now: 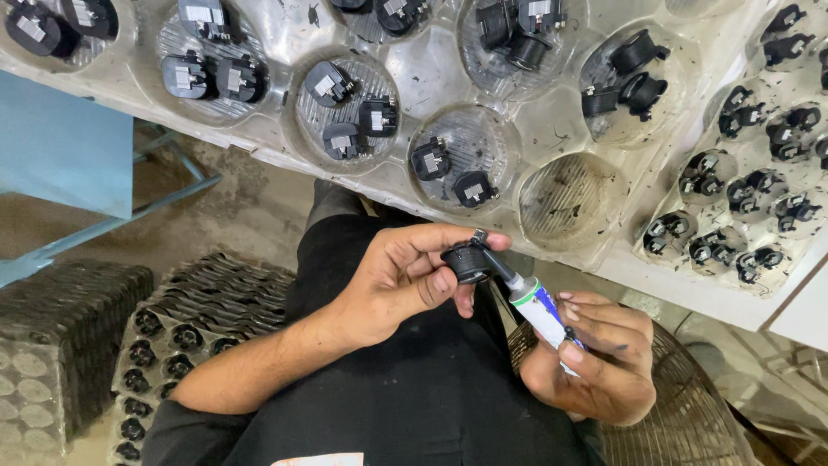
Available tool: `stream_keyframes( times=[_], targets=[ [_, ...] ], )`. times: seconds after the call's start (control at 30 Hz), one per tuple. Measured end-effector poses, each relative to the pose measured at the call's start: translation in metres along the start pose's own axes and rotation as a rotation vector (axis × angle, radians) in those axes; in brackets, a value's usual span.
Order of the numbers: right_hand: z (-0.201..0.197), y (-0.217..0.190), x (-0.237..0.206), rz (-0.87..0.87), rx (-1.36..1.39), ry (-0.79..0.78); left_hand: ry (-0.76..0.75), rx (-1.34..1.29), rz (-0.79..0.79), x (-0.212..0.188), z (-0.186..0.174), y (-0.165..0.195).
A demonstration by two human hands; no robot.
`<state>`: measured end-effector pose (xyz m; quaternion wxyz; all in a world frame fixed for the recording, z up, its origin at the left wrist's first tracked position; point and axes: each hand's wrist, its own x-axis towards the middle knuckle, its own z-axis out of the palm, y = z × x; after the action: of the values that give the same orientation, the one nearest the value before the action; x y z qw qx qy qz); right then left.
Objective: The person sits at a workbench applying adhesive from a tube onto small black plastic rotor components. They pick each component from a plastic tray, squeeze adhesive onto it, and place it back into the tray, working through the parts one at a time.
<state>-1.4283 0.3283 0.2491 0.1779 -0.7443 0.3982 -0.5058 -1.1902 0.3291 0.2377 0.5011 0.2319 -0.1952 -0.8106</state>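
Both hands meet: left (405, 276) grips black part (468, 261), right (595, 362) holds tube (539, 311).

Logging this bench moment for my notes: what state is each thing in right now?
left hand: shut on small black part
right hand: shut on glue tube, nozzle at the part
clear tray: most pockets hold black parts
one pocket: no parts
side tray: filled with black parts
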Motion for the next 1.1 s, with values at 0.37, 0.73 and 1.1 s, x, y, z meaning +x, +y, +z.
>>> stream_keyframes(
  times=[0.37,0.73,1.1],
  targets=[
    [-0.004,0.012,0.003,0.037,-0.274,0.329,0.117,1.180,0.436,0.054,-0.021,0.078],
    [-0.009,0.009,-0.013,0.111,-0.287,0.336,-0.743,2.335,1.012,0.134,-0.024,0.119],
    [0.020,-0.007,-0.003,0.137,-0.189,0.547,-0.932,2.320,0.802,0.162,-0.037,0.108]
  ],
)
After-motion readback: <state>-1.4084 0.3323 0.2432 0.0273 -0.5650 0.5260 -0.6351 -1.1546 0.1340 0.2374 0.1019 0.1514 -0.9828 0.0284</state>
